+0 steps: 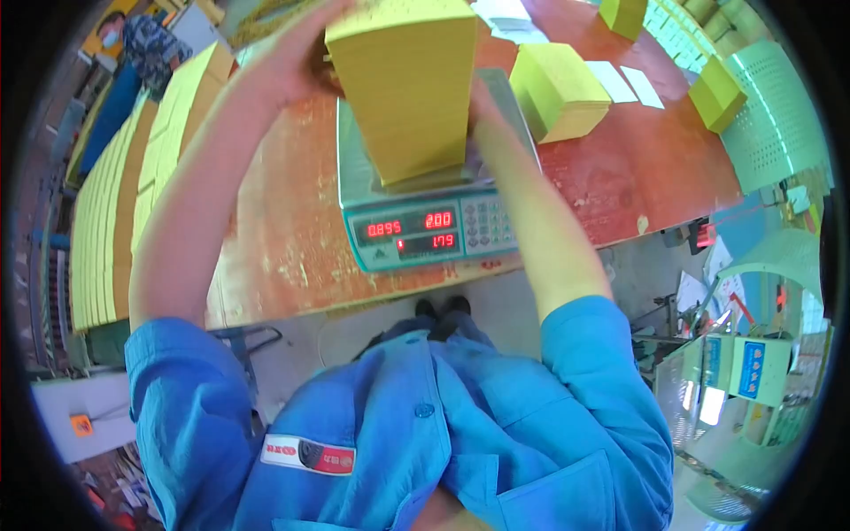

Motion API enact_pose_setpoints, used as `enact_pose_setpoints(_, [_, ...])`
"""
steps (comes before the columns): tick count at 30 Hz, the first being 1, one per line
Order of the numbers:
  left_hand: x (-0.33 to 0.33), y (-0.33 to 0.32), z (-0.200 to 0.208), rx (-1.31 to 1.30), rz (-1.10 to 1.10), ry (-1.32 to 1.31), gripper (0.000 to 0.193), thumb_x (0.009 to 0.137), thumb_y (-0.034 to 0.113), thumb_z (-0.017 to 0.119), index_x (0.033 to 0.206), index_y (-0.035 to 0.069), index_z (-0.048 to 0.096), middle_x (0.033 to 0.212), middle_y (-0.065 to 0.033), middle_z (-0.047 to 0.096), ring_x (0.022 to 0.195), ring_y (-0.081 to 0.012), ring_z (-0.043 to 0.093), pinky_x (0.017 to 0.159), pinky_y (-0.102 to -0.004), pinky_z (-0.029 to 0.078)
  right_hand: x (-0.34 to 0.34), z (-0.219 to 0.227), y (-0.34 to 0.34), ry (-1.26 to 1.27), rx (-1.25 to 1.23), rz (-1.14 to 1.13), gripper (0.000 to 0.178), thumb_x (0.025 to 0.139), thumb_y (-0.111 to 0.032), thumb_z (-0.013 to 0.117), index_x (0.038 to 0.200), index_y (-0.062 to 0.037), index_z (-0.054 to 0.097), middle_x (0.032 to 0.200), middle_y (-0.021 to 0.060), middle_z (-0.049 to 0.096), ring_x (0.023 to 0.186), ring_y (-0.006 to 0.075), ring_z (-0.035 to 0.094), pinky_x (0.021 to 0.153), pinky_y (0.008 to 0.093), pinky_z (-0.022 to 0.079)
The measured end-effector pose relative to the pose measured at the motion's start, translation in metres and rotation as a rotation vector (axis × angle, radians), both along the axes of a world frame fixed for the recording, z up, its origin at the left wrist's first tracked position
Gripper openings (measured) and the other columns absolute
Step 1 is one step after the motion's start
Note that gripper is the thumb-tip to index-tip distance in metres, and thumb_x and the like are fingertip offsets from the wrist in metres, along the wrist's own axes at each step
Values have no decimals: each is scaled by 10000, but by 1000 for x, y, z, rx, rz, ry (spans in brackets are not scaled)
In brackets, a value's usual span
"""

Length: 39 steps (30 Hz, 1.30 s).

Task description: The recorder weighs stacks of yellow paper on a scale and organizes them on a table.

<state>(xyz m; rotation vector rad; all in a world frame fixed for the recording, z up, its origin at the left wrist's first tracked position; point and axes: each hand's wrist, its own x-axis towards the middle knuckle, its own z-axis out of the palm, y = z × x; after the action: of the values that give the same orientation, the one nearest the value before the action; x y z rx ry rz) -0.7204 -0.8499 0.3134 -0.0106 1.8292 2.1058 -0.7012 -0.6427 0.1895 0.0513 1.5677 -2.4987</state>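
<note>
A tall stack of yellow paper sheets (403,97) is upright over the steel pan of a digital scale (350,164), and its lower end is at the pan. My left hand (320,49) grips the stack's left side high up, the fingers partly hidden behind it. At the right side my right hand (481,104) is against the stack, its fingers mostly out of sight. Red digits glow on the scale's front display, beside a keypad. I cannot tell whether the pan bears the stack's full weight.
The scale stands on a worn red-brown table (283,221). Right of it are another yellow stack (558,93), white slips (624,84) and a yellow block (717,93). Rows of yellow stacks (115,212) line the left. A person (155,53) is at far left; machinery (753,363) stands at right.
</note>
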Motion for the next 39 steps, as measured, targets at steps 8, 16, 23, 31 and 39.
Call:
enact_pose_setpoints(8, [57,-27,1,-1,-195,-68,496,901,361,649,1269,40,557,1177,-110,665,1056,-178,656,909,-346,524,105,-36,15,494,629,-400,470,994,-245,499,1392,4,460,1293,111,574,1034,201,573,935,329,445])
enact_pose_setpoints(16, [47,-27,2,-37,-145,-191,442,939,338,589,1253,27,562,1114,-103,680,963,-183,679,861,-322,550,192,-84,-5,-330,-470,-46,318,1000,-212,515,1255,-30,565,1077,36,652,953,138,595,833,313,484])
enact_pose_setpoints(23, [99,6,-6,-88,-47,-25,514,981,400,470,1361,54,475,1229,-108,608,1097,-209,615,938,-364,509,192,-52,64,-98,-322,108,440,993,-252,545,1358,-15,485,1245,30,586,1115,122,539,916,287,448])
enact_pose_setpoints(31, [124,238,-48,128,-150,112,601,980,470,459,1436,88,376,1363,-140,502,1233,-253,526,1006,-434,460,196,-37,337,85,-24,-102,426,962,-204,589,1326,10,528,1223,55,596,1126,131,532,960,301,430])
enact_pose_setpoints(39, [42,521,-108,328,-157,-395,524,940,450,536,1370,153,490,1349,-74,557,1204,-275,554,993,-475,447,121,-96,594,-143,199,-146,390,935,-306,564,1194,-22,633,1038,32,669,889,134,610,687,284,508])
